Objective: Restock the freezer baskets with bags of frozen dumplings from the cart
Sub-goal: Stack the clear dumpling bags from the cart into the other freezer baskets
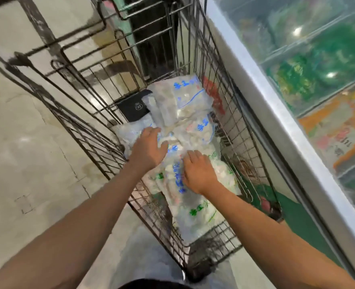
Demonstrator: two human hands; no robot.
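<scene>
**Both hands on the dumpling bags in the cart**

Your left hand (pixel 149 146) lies flat on the pile of dumpling bags (pixel 185 130), fingers nearly straight and spread, gripping nothing that shows. Your right hand (pixel 199 172) presses on a bag with blue print (pixel 177 180) near the middle of the wire cart (pixel 101 130); its fingers bend at the tips, but whether they pinch the film you cannot tell. The bags fill the cart floor from its near end to the far end, beside the freezer (pixel 276 105) along the cart's right side.

Expect these bags to be heavy for their size, lumpy, sagging, with slick cold film. Probably best to scoop from underneath or grip a bunched edge with both hands, not pinch one corner.
</scene>
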